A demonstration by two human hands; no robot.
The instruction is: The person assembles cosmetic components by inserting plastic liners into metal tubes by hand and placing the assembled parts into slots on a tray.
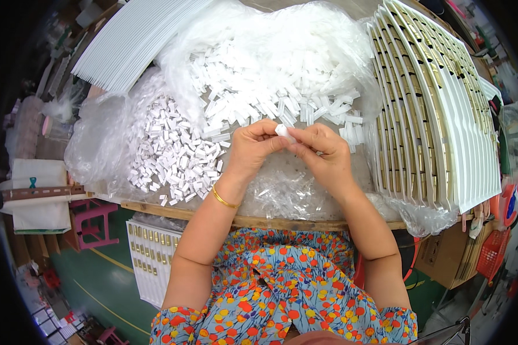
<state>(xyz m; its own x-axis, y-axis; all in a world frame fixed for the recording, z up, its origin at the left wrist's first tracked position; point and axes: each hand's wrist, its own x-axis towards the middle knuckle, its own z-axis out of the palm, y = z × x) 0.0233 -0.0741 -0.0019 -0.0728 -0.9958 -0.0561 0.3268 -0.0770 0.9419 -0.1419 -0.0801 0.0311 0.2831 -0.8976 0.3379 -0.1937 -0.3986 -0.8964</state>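
My left hand [254, 145] and my right hand [323, 150] meet over the middle of the table, fingertips closed round one small white plastic piece [282, 131]. Its lower part is hidden by the fingers. To the left of my hands lies a heap of short white rectangular pieces [175, 150]. Just beyond my fingers spreads a pile of longer, translucent plastic pieces [276, 106], partly under a clear plastic bag [305, 34]. Between my forearms, clear plastic scraps [282, 194] lie near the table edge.
At the right lean several white ridged trays [472, 138] holding gold tubes [408, 98]. White ridged sheets [138, 43] are stacked far left. Below the wooden table edge [293, 224], another tray [147, 259] holds gold pieces. A pink stool [95, 224] stands on the green floor [98, 287].
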